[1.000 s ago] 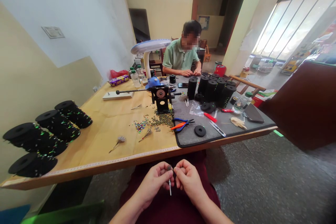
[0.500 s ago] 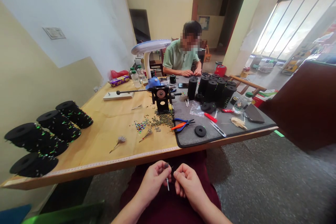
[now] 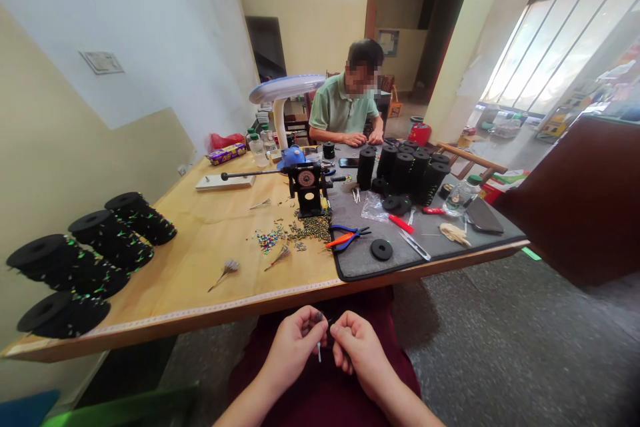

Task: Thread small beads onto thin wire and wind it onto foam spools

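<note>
My left hand (image 3: 295, 343) is closed, its thumb and fingers pinching a thin pale stick-like piece (image 3: 319, 352) that points down, with a dark bit showing at the fingertips. Just to the right, my right hand (image 3: 363, 347) is closed in a pinch, its fingertips almost meeting those of the left; what it holds, if anything, is too small to make out. Both hands are above my dark red-clad lap, in front of the table edge (image 3: 240, 307). Nearest on the tabletop are blue-and-orange pliers (image 3: 345, 238) and a black foam disc (image 3: 381, 249).
A black hand-cranked device (image 3: 306, 190) stands mid-table beside loose metal bits (image 3: 310, 229) and coloured beads (image 3: 270, 240). Black foam spools (image 3: 45, 313) stand at left, more foam spools (image 3: 404, 173) at right. A utility knife (image 3: 415, 245) lies on the grey mat. Across sits a person (image 3: 340, 110).
Both hands stay in nearly the same place, with only a slight shift of the fingers. The view has shifted very slightly.
</note>
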`<action>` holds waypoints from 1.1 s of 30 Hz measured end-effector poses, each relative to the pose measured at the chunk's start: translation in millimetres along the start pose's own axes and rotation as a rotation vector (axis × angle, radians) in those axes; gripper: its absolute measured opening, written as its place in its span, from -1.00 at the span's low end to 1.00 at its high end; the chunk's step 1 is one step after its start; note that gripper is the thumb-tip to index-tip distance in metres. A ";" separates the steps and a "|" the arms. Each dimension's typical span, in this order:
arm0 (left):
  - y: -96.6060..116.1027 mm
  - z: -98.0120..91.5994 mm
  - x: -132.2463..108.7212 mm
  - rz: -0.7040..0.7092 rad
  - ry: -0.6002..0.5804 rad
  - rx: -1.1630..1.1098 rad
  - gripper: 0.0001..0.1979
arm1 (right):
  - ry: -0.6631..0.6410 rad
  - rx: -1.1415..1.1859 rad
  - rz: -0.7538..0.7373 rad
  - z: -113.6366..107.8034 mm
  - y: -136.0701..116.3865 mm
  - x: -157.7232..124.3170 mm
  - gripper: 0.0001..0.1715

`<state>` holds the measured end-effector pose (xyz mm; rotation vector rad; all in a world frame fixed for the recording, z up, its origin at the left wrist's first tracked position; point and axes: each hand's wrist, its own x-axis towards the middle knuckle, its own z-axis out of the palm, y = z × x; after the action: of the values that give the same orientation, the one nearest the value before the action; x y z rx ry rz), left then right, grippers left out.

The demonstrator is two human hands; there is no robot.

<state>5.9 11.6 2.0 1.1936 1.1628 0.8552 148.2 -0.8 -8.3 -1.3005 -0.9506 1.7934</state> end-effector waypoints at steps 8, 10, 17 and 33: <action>1.8 2.4 -3.2 0.081 -0.006 0.207 -0.71 | 0.027 -0.010 -0.036 -0.3 0.1 2.3 -0.22; 0.7 2.8 -3.6 0.071 -0.026 0.198 -0.70 | 0.024 -0.007 -0.044 -1.0 1.0 2.7 -0.24; -4.1 3.9 -3.4 -0.010 -0.075 0.114 -0.72 | 0.058 0.061 -0.086 -4.4 1.6 3.3 -0.33; 3.6 1.9 -0.3 0.066 -0.008 0.259 -0.78 | 0.029 0.013 -0.181 -4.3 4.0 6.9 -0.39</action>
<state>7.9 11.5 5.5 1.4518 1.2614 0.7639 150.2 4.0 -15.8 -1.1895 -1.0058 1.6353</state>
